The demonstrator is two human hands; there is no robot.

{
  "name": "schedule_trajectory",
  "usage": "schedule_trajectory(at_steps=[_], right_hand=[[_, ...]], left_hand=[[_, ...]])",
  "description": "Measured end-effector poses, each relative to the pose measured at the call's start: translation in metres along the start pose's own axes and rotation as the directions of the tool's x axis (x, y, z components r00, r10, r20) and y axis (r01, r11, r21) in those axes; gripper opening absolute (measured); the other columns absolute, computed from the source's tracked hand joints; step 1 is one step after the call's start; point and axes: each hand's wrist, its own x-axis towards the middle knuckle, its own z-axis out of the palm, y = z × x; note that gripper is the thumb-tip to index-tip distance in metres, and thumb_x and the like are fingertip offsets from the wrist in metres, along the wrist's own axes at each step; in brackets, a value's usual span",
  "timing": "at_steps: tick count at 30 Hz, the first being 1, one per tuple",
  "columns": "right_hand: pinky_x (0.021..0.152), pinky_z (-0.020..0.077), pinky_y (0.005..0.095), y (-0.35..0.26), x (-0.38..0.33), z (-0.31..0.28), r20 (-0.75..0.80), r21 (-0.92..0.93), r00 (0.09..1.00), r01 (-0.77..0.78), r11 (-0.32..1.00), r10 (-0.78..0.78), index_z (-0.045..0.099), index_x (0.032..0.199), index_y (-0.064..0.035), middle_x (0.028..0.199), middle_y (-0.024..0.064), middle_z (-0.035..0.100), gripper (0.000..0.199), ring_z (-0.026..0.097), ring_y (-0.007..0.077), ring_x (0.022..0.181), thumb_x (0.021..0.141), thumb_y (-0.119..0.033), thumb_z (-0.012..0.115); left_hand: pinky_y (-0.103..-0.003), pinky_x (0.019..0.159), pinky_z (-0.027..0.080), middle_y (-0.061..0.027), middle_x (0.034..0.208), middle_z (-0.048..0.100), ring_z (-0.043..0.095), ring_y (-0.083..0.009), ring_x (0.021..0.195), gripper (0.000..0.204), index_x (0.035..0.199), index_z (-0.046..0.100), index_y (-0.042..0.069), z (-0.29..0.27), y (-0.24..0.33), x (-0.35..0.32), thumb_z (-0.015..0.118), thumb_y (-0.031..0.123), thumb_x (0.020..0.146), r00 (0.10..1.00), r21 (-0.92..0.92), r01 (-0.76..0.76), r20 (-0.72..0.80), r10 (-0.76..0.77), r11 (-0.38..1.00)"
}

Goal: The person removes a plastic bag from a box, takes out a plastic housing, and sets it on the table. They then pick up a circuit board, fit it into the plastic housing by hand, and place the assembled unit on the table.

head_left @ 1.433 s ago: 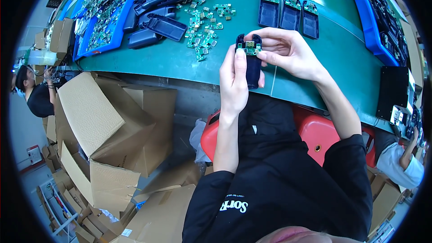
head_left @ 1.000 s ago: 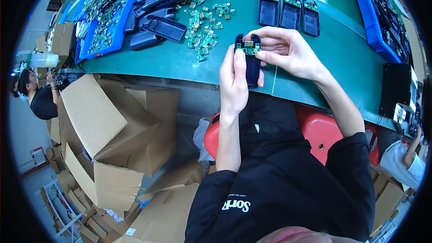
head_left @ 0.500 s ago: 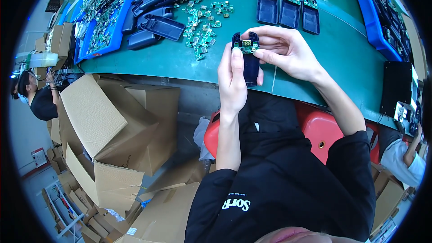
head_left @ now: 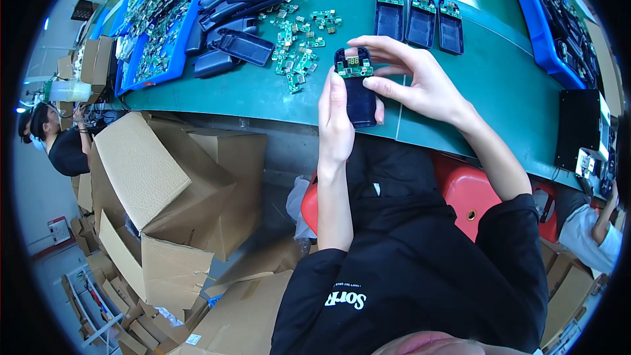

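A dark plastic half-shell casing (head_left: 360, 104) is held above the table's near edge. Across its top end lies a small green circuit board (head_left: 353, 68) with a little digit display. My left hand (head_left: 336, 121) grips the casing from the left and below, thumb along its left edge and a fingertip showing at its right side. My right hand (head_left: 424, 85) is at the upper right, thumb against the casing's side just below the board and index finger at the top end. Its other fingers are partly hidden behind. Three similar casings with boards (head_left: 420, 21) lie in a row beyond my right hand.
Loose circuit boards (head_left: 292, 59) are scattered on the green table (head_left: 217, 102), beside a pile of dark casings (head_left: 246, 46). Blue bins stand left (head_left: 179, 52) and right (head_left: 539, 39). Cardboard boxes (head_left: 190, 190) crowd the floor at left; a red stool (head_left: 470, 190) is near me. Other people are at both sides.
The casing has turned slightly and its open face shows more. My right thumb has slid off the board's corner to the casing's side. The whole view has shifted a little.
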Motion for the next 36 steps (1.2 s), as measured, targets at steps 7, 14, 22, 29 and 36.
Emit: schedule_trajectory(at_steps=[7, 14, 22, 29, 36], right_hand=[[0.096, 0.0520, 0.0356, -0.009, -0.001, -0.013, 0.008, -0.444, 0.970, 0.222, 0.868, -0.244, 0.062, 0.127, -0.0052, 0.120, 0.0104, 0.068, 0.049, 0.065, 0.0214, 0.111, 0.080, -0.005, 0.076], [0.094, 0.0514, 0.0329, -0.035, -0.013, -0.101, -0.188, -0.682, 0.943, 0.075, 0.727, -0.274, 0.065, 0.124, -0.0059, 0.120, 0.0086, 0.068, 0.042, 0.064, 0.0192, 0.109, 0.083, -0.010, 0.074], [0.090, 0.0513, 0.0298, 0.027, -0.031, -0.208, -0.238, -0.645, 0.966, -0.231, 0.728, 0.096, 0.062, 0.128, -0.0061, 0.120, 0.0066, 0.067, 0.040, 0.063, 0.0178, 0.110, 0.090, -0.016, 0.069], [0.094, 0.0492, 0.0320, 0.030, -0.020, -0.197, -0.314, -0.744, 0.924, -0.383, 0.548, 0.219, 0.062, 0.124, -0.0039, 0.122, 0.0086, 0.064, 0.037, 0.063, 0.0233, 0.108, 0.088, -0.012, 0.066], [0.099, 0.0452, 0.0367, 0.009, 0.003, -0.153, -0.173, -0.827, 0.942, 0.020, 0.562, -0.288, 0.062, 0.122, -0.0035, 0.120, 0.0128, 0.063, 0.034, 0.058, 0.0302, 0.115, 0.088, -0.007, 0.063]], left_hand=[[-0.025, 0.064, 0.052, -0.0085, 0.089, 0.063, 0.063, -0.0134, 0.068, 0.043, 0.128, 0.047, 0.000, 0.008, -0.003, 0.000, 0.031, 0.035, 0.110, 0.997, 0.153, -0.027, 0.078, 0.016, 0.988], [-0.028, 0.073, 0.056, -0.0116, 0.101, 0.066, 0.066, -0.0166, 0.083, 0.044, 0.136, 0.046, -0.001, 0.012, -0.004, -0.003, 0.037, 0.032, 0.109, 0.995, 0.267, -0.078, 0.084, 0.058, 0.961], [-0.025, 0.067, 0.053, -0.0091, 0.096, 0.064, 0.063, -0.0134, 0.079, 0.030, 0.118, 0.059, -0.003, 0.008, -0.009, -0.006, 0.043, 0.020, 0.107, 0.992, 0.350, -0.103, 0.107, 0.070, 0.931], [-0.029, 0.062, 0.049, -0.0061, 0.085, 0.061, 0.060, -0.0120, 0.073, 0.011, 0.101, 0.064, 0.000, -0.025, 0.027, -0.009, 0.054, 0.006, 0.099, 0.934, 0.688, -0.215, -0.061, 0.351, 0.693], [-0.042, 0.076, 0.050, -0.0190, 0.094, 0.063, 0.063, -0.0340, 0.080, 0.026, 0.110, 0.058, 0.000, -0.086, 0.102, 0.030, 0.061, 0.022, 0.097, 0.761, 0.991, 0.126, -0.076, 0.645, -0.032]])
